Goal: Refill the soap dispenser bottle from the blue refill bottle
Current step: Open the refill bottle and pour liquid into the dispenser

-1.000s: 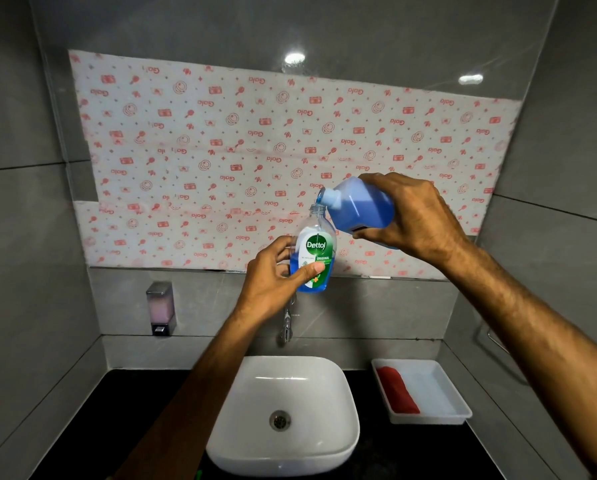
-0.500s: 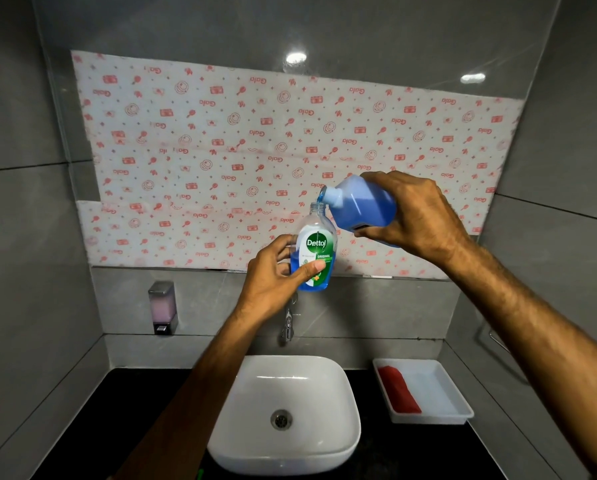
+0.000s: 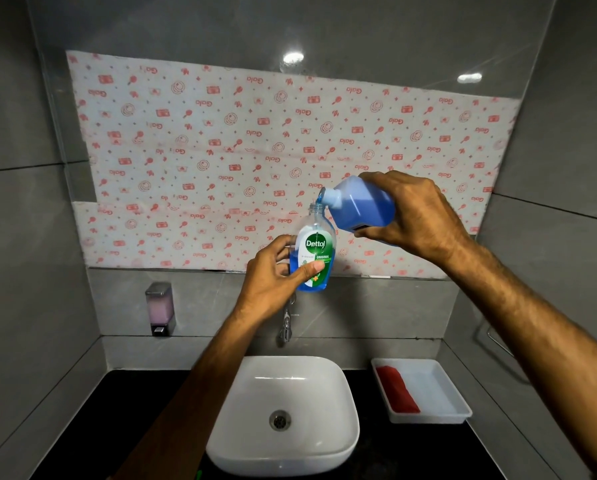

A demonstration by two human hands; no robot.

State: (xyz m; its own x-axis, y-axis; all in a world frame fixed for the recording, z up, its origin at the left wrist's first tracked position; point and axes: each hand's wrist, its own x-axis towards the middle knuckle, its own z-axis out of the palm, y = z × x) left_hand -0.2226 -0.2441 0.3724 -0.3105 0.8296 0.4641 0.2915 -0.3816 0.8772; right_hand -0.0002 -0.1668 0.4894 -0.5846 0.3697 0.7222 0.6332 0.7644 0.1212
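Grip on both bottles was firm. The left hand [image 3: 273,275] was closed around the lower half of the soap bottle [image 3: 312,251], thumb pressed across the front label and fingers wrapped behind, holding it upright in the air above the sink [image 3: 283,417]. The right hand [image 3: 418,216] was clamped over the body of the blue refill bottle [image 3: 359,204], fingers on top and thumb underneath, with the bottle tipped nearly level and its neck pointing left. The refill bottle's mouth sat directly over the soap bottle's open neck, touching it or just above (which of the two could not be told). Blue liquid filled roughly the lower part of the soap bottle; the upper part was clear.

Below the hands, a tap [image 3: 286,327] projected from the grey wall above the sink. A white tray [image 3: 435,393] stood on the black counter [image 3: 124,427] to the right of the sink, with a red cloth [image 3: 396,389] lying along its left side. A wall soap dispenser [image 3: 160,308] holding pink liquid was mounted at left. Patterned paper [image 3: 221,150] covered most of the mirror.
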